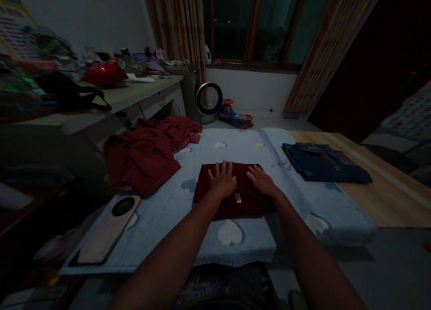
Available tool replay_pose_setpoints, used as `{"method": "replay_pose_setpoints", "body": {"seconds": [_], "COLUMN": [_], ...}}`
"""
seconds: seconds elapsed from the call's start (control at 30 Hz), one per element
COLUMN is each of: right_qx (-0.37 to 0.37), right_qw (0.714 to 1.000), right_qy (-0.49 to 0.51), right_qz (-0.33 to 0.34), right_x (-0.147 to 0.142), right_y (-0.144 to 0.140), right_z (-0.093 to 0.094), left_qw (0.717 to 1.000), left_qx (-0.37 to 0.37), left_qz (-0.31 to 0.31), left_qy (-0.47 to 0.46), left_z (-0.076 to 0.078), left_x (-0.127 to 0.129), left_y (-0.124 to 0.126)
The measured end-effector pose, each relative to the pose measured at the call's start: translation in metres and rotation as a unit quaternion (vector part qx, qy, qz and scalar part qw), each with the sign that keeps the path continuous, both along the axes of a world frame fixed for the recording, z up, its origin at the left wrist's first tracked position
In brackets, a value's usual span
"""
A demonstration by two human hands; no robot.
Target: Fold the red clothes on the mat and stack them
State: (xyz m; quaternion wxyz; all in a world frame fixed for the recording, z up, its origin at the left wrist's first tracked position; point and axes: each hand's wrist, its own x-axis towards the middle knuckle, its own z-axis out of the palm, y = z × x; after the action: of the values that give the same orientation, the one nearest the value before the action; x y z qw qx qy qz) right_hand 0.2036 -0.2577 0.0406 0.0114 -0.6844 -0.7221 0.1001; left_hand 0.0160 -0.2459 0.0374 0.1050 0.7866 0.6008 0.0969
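A dark red folded garment [247, 207] lies flat on the light blue blanket with heart shapes [168, 229]. Near its front edge a small pale tag [238, 198] shows. My left hand [222, 181] rests on top of the garment, palm down, fingers spread toward its far edge. On the garment's right part lies my right hand [261, 180], also palm down with the fingers stretched out. Neither hand grips the cloth.
A rumpled reddish garment [144, 153] lies at the left, behind a phone [107, 231]. On the right, a folded dark blue garment [325, 164] lies across the blanket and the wooden board [380, 184]. A cluttered desk [141, 92] stands at the back left, a toy ride-on car [235, 117] beyond.
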Motion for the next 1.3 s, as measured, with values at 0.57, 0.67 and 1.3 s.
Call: {"method": "replay_pose_setpoints", "body": {"seconds": [0.57, 0.67, 1.3], "right_qx": [0.043, 0.025, 0.015], "right_qw": [0.998, 0.998, 0.995], "right_qy": [0.028, 0.023, 0.043], "right_qz": [-0.031, -0.059, -0.088], "right_x": [-0.043, -0.044, -0.048], "right_y": [-0.011, -0.011, -0.013], "right_z": [-0.002, -0.001, 0.003], "left_qw": [0.999, 0.999, 0.986], "left_qx": [-0.024, -0.030, -0.110], "left_qz": [0.021, 0.036, 0.105], "left_qy": [-0.015, -0.022, -0.061], "left_z": [0.003, 0.004, 0.012], "left_x": [-0.001, -0.001, -0.050], "left_y": [-0.002, -0.003, -0.018]}}
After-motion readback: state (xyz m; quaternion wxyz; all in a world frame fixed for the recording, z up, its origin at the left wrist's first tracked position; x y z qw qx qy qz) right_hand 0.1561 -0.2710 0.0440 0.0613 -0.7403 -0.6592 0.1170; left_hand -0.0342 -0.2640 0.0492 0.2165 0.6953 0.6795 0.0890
